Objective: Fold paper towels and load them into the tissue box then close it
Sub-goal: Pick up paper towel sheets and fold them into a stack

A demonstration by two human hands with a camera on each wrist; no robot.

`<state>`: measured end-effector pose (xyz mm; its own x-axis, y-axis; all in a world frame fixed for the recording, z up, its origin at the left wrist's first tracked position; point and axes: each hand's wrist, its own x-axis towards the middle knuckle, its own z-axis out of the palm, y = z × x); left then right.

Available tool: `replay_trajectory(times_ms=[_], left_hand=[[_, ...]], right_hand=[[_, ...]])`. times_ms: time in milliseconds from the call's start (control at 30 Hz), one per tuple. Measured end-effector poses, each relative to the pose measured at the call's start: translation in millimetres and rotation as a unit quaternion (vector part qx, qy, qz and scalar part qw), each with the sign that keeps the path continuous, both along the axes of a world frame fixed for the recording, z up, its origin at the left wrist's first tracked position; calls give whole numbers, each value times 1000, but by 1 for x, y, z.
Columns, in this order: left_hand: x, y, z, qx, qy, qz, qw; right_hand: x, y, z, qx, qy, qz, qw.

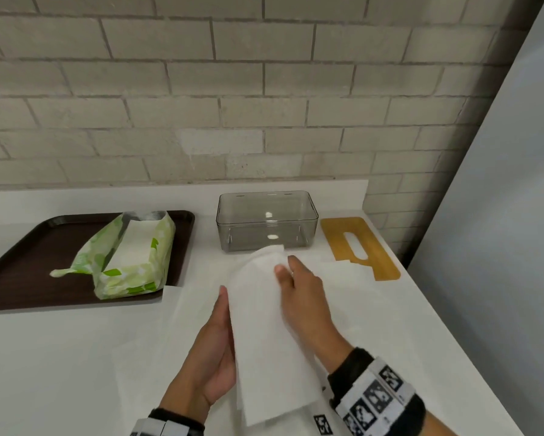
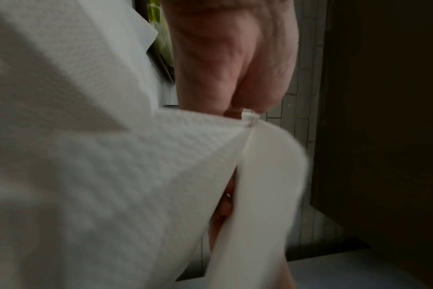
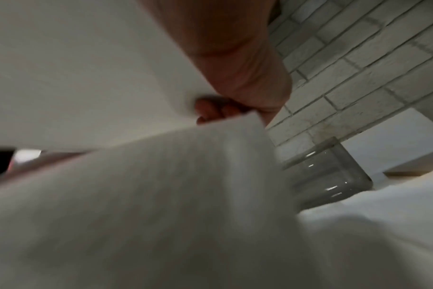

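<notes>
Now both hands hold the towel (image 1: pixel 264 325) above the bench's near edge: the left hand (image 1: pixel 212 357) grips its left side, the right hand (image 1: pixel 302 294) pinches its far end. Its long axis points at the open box (image 1: pixel 266 221), straight ahead by the back edge, nearer the right hand.

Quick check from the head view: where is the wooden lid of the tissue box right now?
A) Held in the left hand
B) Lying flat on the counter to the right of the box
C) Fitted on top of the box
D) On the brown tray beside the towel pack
B: the wooden lid lies flat on the counter, right of the open clear tissue box, which holds no towels yet.
</notes>
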<state>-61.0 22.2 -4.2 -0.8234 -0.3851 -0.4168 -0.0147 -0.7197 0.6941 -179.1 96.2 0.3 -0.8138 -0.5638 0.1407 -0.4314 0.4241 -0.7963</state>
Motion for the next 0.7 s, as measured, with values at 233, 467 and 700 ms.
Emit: replay_trajectory(times_ms=[233, 467, 700], left_hand=[[18, -12, -12, -124, -39, 61, 990], [56, -40, -24, -129, -50, 116, 984], [69, -42, -24, -126, -61, 103, 985]], right_hand=[[-13, 3, 10, -64, -97, 59, 991], [-92, 6, -1, 108, -145, 62, 982], [-94, -15, -32, 338, -70, 177, 922]])
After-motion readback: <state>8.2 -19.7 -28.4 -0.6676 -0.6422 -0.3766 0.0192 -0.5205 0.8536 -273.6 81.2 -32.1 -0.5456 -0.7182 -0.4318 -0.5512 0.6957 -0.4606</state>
